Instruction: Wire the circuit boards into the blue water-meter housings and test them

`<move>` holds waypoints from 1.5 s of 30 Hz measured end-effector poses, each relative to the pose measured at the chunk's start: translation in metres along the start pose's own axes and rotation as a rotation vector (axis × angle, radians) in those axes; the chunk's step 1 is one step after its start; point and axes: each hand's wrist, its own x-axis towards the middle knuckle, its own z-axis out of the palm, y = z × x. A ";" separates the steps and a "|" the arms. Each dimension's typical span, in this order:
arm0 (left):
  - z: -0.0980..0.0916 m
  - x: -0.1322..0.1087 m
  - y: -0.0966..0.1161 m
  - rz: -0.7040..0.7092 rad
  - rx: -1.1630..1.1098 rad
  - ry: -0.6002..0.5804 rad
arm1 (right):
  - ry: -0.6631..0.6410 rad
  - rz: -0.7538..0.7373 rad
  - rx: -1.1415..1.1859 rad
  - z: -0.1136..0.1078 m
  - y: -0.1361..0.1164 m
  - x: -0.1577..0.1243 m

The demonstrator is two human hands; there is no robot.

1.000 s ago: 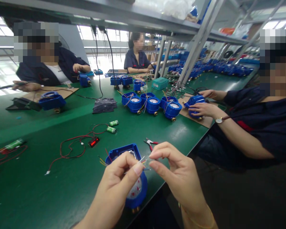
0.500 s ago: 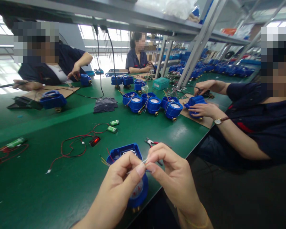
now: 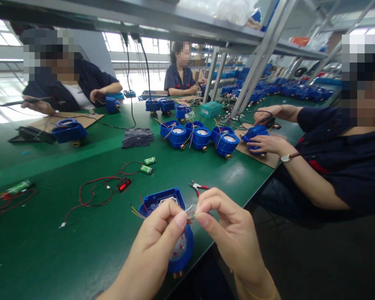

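Since half a second ago: both hands have drifted slightly right and the fingertips parted a touch, so the wire ends fan out between them instead of being pinched into one point. Co-worker far left has pulled an arm back in; the one on the right has both hands by a meter.

Left to right:
- green battery (image 3: 18, 187) with red leads at the tabletop (image 3: 50, 250) edge, well apart from the work.
- red wire loop (image 3: 93, 191) ending at a small red-digit display (image 3: 123, 185); two more green cells (image 3: 148, 165) behind it.
- left hand (image 3: 156, 246): thumb-and-forefinger grip closed narrow on the thin wires (image 3: 190, 211).
- blue water meter (image 3: 171, 233) sits on the tabletop under both hands, near the front edge, lid compartment open, dial partly hidden by the left hand.
- right hand (image 3: 231, 233): same narrow pinch on the other side of the wire ends, just beside the left fingertips.
- red-handled cutters (image 3: 197, 187) just behind the right hand.
- row of three blue meters (image 3: 200, 137) further back.

Handling, my read: wires are light, limp and thin, stripped ends likely fragile. Pinch close to the tips, no hard pull against the solder side. Meter body looks rigid plastic over brass, heavy enough to stay put; take it by the round body, not the lid.
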 end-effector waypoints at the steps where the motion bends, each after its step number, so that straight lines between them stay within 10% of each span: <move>1: 0.001 0.000 0.001 -0.009 -0.006 0.008 | 0.012 0.005 0.018 -0.001 0.001 0.000; 25: -0.012 0.005 0.002 -0.077 -0.071 -0.233 | -0.178 0.062 0.294 0.005 0.013 0.007; 30: -0.014 0.005 0.003 -0.112 -0.106 -0.214 | 0.064 0.113 0.577 0.001 0.013 0.011; 45: -0.013 0.007 0.005 -0.184 -0.216 -0.197 | -0.076 0.072 0.404 0.014 0.030 0.010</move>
